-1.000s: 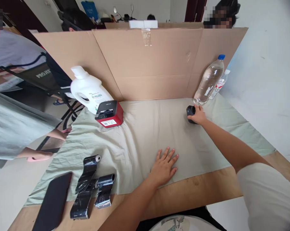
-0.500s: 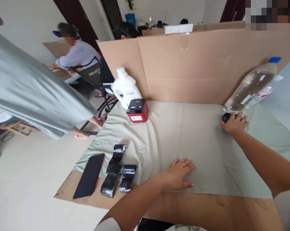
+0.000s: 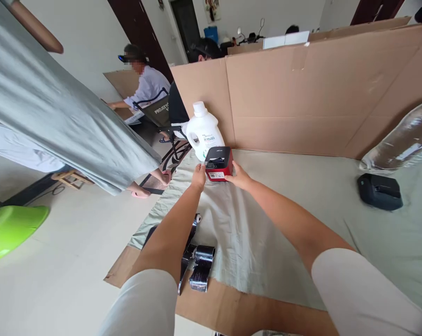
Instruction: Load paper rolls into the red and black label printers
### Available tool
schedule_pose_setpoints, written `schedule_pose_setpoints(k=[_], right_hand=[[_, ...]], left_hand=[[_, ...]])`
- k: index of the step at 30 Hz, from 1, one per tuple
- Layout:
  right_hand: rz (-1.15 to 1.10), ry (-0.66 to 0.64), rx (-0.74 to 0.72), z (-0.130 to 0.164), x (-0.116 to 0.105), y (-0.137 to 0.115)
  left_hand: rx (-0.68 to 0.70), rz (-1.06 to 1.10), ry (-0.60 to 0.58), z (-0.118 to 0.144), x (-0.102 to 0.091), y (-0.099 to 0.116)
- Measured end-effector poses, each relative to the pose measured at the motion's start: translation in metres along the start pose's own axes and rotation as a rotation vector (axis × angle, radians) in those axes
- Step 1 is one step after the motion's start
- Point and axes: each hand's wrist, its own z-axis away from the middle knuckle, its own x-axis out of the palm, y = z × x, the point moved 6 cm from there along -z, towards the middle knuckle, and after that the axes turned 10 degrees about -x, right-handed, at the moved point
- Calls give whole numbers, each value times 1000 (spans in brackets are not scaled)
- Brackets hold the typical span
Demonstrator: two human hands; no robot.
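Observation:
Both my hands reach forward to a small red and black box-shaped printer (image 3: 219, 163) on the cloth. The fingers of my left hand (image 3: 198, 176) press its left side. My right hand (image 3: 240, 176) grips its right side, thumb near the front label. Right behind the printer stands a white jug (image 3: 205, 133) with a white cap. A black rounded device (image 3: 380, 192) lies off to the right, untouched. Below my left forearm are black rolls (image 3: 202, 268) with loose ends, partly hidden by the arm.
A cardboard screen (image 3: 287, 102) stands along the back. A large clear bottle (image 3: 403, 135) leans at the right. The pale cloth (image 3: 280, 233) covers the wooden board (image 3: 252, 310). A person in a grey garment (image 3: 74, 102) stands at the left; another person (image 3: 149, 84) sits behind.
My right hand has let go of the black device and moved left to the printer. My left hand has lifted off the cloth and reached forward to the printer's other side. The view has shifted.

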Motion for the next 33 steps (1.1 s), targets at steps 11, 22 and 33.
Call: schedule_pose_setpoints(k=[11, 22, 33], right_hand=[[-101, 66, -77, 55, 5, 7], [115, 337, -240, 308, -81, 22], [196, 348, -189, 400, -79, -1]], left_hand=[[60, 165, -204, 57, 30, -19], [141, 54, -475, 281, 75, -83], [185, -103, -555, 351, 55, -108]])
